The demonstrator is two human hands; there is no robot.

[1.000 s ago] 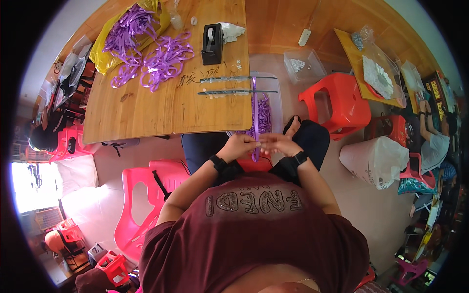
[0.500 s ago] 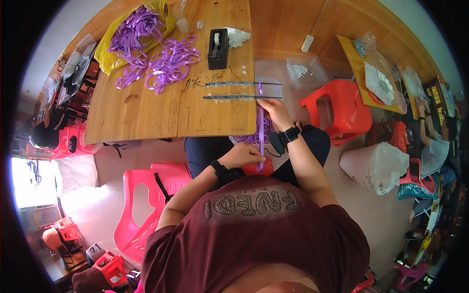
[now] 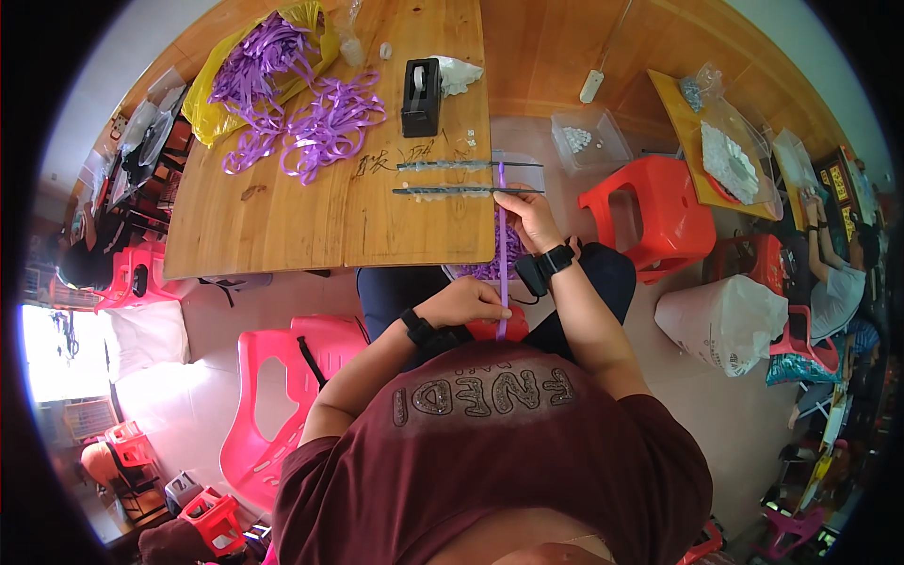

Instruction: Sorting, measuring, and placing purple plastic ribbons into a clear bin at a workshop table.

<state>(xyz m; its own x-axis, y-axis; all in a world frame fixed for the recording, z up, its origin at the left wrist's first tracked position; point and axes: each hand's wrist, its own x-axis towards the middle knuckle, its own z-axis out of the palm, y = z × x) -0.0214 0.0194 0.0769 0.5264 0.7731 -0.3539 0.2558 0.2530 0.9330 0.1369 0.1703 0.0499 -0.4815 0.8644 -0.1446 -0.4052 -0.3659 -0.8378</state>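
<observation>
A narrow purple ribbon [image 3: 503, 278] runs from two thin dark rods [image 3: 446, 166] down toward my lap. The rods are fixed with clear tape to the table's right edge, and their tips stick out past it. My right hand [image 3: 531, 218] pinches the ribbon beside the nearer rod. Closer to my body, my left hand [image 3: 465, 303] grips the ribbon's lower part between thumb and fingers, its tail hanging below. Between the hands the ribbon looks straight. Beneath it, a container of purple ribbon pieces [image 3: 482, 271] is partly hidden by the table and my arms.
On the wooden table [image 3: 282, 226] lie loose purple ribbons [image 3: 334, 118], a yellow bag [image 3: 202, 108] and a black tape dispenser [image 3: 420, 99]. To the right are a red stool [image 3: 659, 212], a clear bin [image 3: 603, 141] with white pieces, and a white sack [image 3: 706, 315]. Another person sits far right.
My left hand has slid slightly toward my body along the ribbon, and the tail reaches a little lower. My right hand stays nearly in place at the rod.
</observation>
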